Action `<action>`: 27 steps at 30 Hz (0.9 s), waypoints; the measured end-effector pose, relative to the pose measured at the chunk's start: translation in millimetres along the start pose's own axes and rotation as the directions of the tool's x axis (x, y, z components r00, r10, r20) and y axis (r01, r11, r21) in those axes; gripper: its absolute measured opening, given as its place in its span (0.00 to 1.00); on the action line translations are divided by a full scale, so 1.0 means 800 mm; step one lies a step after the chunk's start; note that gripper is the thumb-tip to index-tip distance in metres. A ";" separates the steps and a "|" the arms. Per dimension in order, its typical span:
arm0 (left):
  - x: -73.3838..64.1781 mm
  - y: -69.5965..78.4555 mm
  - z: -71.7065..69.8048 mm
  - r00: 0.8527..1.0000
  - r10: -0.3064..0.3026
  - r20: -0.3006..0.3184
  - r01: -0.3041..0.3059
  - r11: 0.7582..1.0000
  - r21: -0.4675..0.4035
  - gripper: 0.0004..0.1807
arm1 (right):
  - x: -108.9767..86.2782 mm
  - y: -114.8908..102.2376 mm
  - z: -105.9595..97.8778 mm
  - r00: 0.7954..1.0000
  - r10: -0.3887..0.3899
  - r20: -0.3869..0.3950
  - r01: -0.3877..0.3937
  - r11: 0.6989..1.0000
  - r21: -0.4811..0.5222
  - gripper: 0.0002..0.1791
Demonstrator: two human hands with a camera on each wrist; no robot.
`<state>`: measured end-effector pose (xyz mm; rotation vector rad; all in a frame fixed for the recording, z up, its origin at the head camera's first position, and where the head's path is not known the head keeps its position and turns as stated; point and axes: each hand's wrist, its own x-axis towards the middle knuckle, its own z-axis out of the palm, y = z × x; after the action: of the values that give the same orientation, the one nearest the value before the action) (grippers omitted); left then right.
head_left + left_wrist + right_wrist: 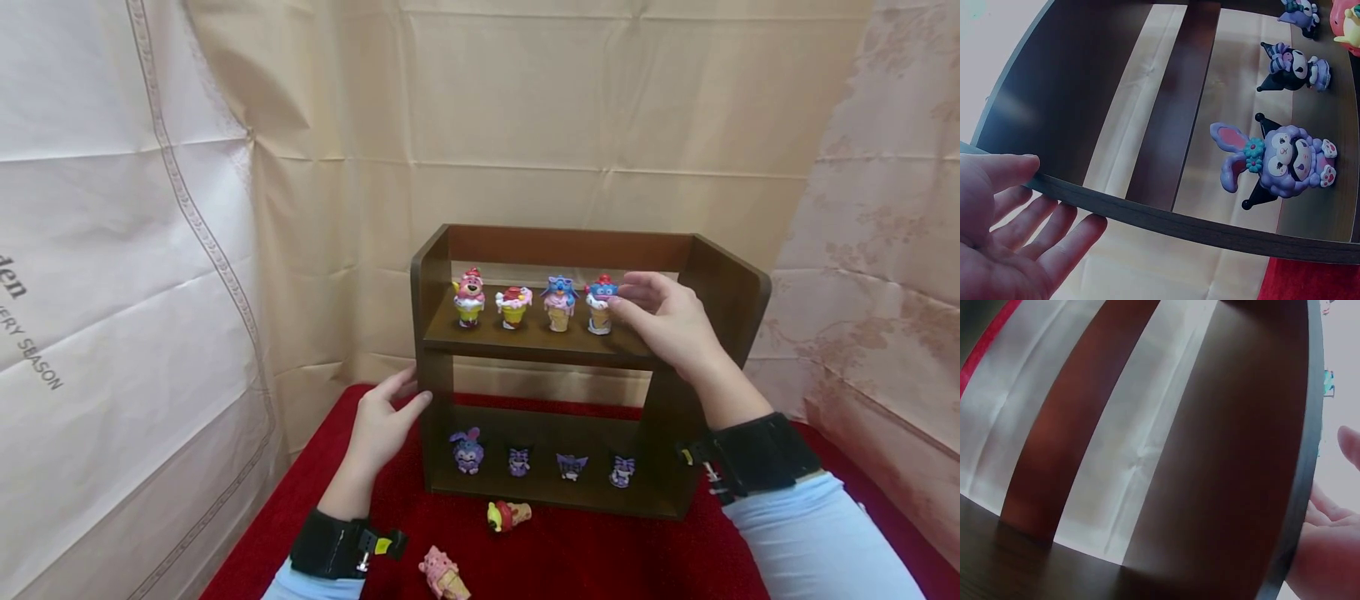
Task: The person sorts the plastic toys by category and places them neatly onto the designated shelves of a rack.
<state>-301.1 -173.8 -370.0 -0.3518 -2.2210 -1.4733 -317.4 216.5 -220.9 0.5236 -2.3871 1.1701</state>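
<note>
My right hand (671,325) is at the upper shelf, thumb and fingers beside a blue ice-cream-cone figurine (600,307) with a red top. In the right wrist view, the fingers (1329,509) and thumb stand apart with nothing seen between them. My left hand (381,425) is at the left side panel of a dark brown two-tier shelf (540,350), thumb in front of its edge and the other fingers along the outside. More cone figurines stand left of the blue one: a pink bear (469,298), a red-and-pink one (513,307) and a blue one with glasses (559,304).
On the lower tier stand a purple rabbit-eared figurine (1291,156) and several smaller purple-and-black ones (572,467). A red-and-yellow cone figurine (508,516) and a pink one (444,573) lie on the red cloth (585,558) in front. Beige curtains (525,108) hang behind.
</note>
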 end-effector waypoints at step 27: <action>0.001 -0.003 0.000 1.000 0.008 0.001 -0.008 1.000 -0.004 0.28 | -0.064 -0.028 0.039 0.834 -0.322 -0.447 0.394 0.916 0.075 0.20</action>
<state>-302.7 -174.5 -371.6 -0.3621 -2.2146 -1.4744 -269.4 186.0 -250.7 0.6586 -1.7367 1.1696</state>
